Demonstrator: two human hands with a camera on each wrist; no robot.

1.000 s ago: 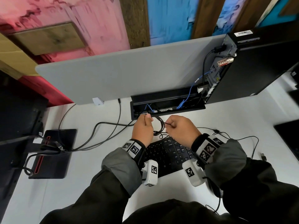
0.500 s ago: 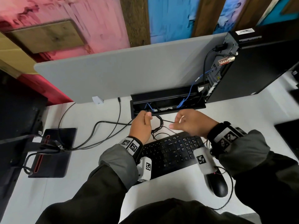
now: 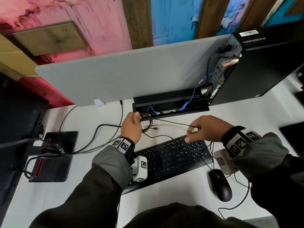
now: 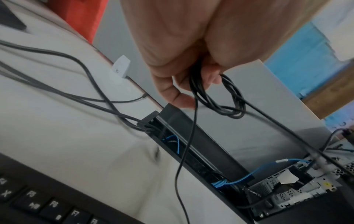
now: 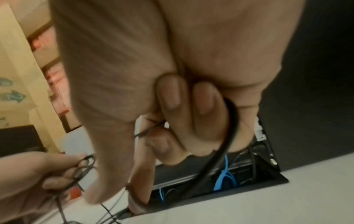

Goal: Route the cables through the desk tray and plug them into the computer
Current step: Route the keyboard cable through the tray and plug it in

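My left hand (image 3: 132, 125) grips a small coil of thin black cable (image 3: 147, 123) just in front of the black desk tray (image 3: 171, 102); the same coil (image 4: 229, 98) hangs from its curled fingers in the left wrist view. A strand of that cable (image 3: 171, 122) runs right to my right hand (image 3: 204, 129), which pinches it above the keyboard (image 3: 171, 155). In the right wrist view the cable (image 5: 228, 128) passes through the curled fingers. The black computer (image 3: 256, 68) stands at the back right, its rear ports facing the tray.
Blue cables (image 3: 189, 102) and other black leads lie in the tray. A mouse (image 3: 220, 185) sits right of the keyboard. A monitor stand (image 3: 54, 155) with bundled cables is at the left. A grey divider (image 3: 125, 71) stands behind the tray.
My right hand has moved right, away from the left hand, drawing a length of cable out of the coil. The left hand has stayed by the tray.
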